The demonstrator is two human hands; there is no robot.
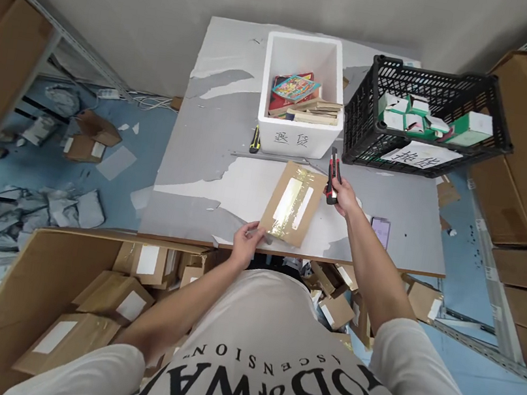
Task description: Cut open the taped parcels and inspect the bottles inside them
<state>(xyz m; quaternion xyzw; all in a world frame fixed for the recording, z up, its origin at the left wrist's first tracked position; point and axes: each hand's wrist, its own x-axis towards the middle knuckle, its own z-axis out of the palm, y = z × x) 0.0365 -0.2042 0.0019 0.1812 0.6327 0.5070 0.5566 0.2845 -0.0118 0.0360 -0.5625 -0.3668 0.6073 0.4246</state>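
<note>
A flat brown cardboard parcel (317,196) lies tilted on the table, with yellowish tape down its middle and white labels on top. My left hand (247,242) grips its lower left corner near the table's front edge, the thumb on top. To the parcel's right, my right hand (344,197) is closed around a red and black box cutter (333,180), which points away from me. Whether the blade is out I cannot make out. A second cutter, yellow and black (255,139), lies beside the white foam box.
On the table (192,174) stand a white foam box (296,142) holding books and a black crate (358,122) with green-white boxes. A phone (380,232) lies at right. Below the front edge, a large carton (5,297) holds parcels; more parcels (336,311) lie right of it.
</note>
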